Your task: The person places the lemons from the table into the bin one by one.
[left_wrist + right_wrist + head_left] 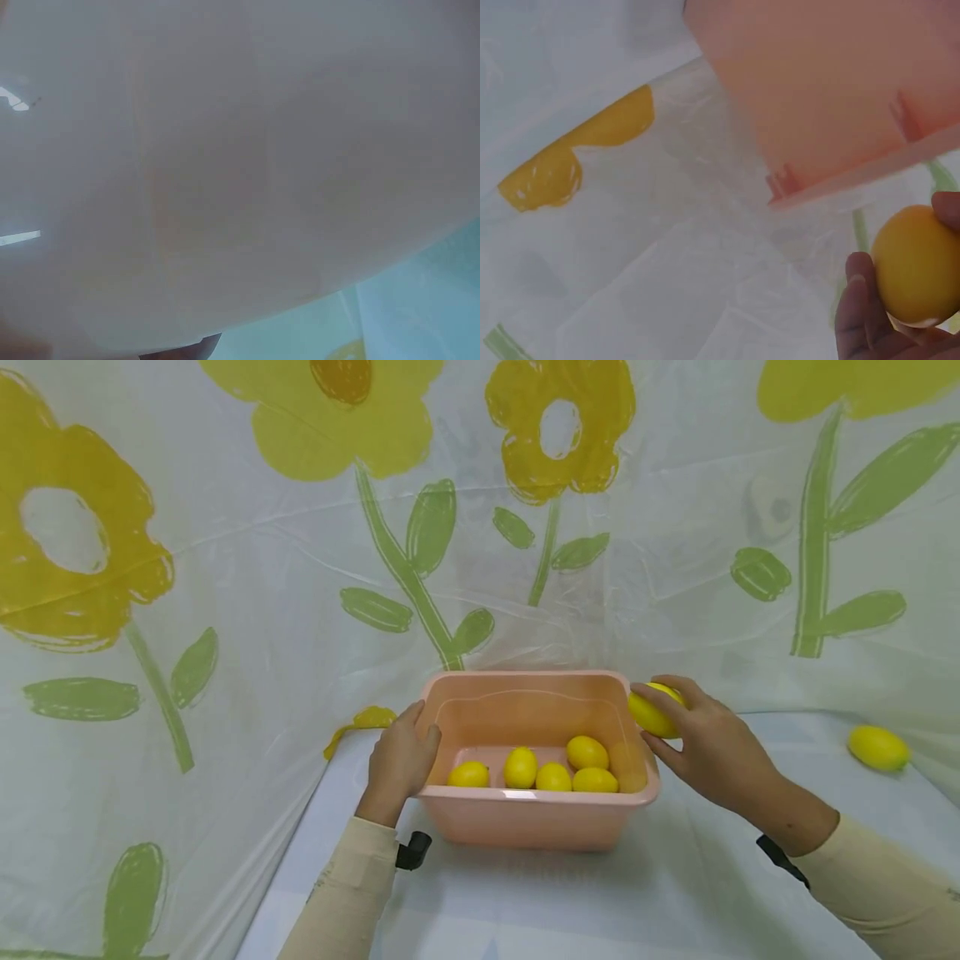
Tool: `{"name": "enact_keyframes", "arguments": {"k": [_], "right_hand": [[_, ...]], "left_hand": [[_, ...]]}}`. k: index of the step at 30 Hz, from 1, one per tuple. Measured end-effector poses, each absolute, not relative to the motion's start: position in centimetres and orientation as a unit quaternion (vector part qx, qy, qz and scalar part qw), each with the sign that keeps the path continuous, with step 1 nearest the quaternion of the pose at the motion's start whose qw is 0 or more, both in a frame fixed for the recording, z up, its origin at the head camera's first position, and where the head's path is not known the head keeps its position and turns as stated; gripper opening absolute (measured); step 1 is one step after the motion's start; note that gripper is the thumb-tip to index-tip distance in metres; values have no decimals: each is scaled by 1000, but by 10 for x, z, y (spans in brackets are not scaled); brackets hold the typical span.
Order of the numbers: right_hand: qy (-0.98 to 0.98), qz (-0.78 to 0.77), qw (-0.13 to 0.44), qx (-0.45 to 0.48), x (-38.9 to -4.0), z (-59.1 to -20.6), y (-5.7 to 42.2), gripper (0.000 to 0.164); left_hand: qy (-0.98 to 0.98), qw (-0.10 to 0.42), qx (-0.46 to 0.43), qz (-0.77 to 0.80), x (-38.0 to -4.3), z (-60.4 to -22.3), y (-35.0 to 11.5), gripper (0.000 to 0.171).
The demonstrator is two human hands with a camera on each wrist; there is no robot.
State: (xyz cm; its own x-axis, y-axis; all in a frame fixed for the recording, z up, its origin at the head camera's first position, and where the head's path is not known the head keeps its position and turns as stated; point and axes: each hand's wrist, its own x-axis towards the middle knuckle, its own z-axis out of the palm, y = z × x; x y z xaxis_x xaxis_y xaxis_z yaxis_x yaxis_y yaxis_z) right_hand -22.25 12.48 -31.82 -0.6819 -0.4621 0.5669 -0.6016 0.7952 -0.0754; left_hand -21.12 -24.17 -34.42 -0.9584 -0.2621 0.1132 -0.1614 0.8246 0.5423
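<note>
A pink plastic basin (525, 820) stands on the white table, with several lemons (520, 767) lying on its floor. At its left rim, my left hand (399, 760) grips the edge, thumb toward the inside. My right hand (712, 747) holds another lemon (654, 710) between thumb and fingers, right beside the basin's right rim. In the right wrist view, that lemon (916, 266) shows between the fingers, close to the basin's outer wall (840, 90). The left wrist view shows mostly a blurred pale surface.
One more lemon (879, 748) lies on the table (795, 752) at the far right. Behind the basin hangs a white curtain (660, 568) printed with yellow flowers and green leaves; its lower part meets the table's back and left edges.
</note>
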Motion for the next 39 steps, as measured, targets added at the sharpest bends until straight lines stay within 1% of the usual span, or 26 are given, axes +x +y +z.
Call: {"name": "enact_keyframes", "arguments": {"k": [7, 16, 24, 35, 39], "right_hand": [[-921, 128, 219, 295, -226, -328, 105, 67], [-929, 128, 173, 303, -232, -332, 86, 65], [-930, 121, 155, 312, -240, -332, 75, 64], [-918, 142, 139, 342, -245, -335, 50, 61], [-922, 141, 118, 340, -249, -338, 45, 61]], "left_hand": [[-948, 95, 113, -281, -210, -347, -244, 56], [-946, 99, 112, -288, -213, -347, -244, 56], [-947, 111, 104, -282, -214, -347, -246, 55], [-946, 105, 110, -286, -216, -349, -246, 55], [-946, 106, 110, -286, -217, -349, -246, 56]]}}
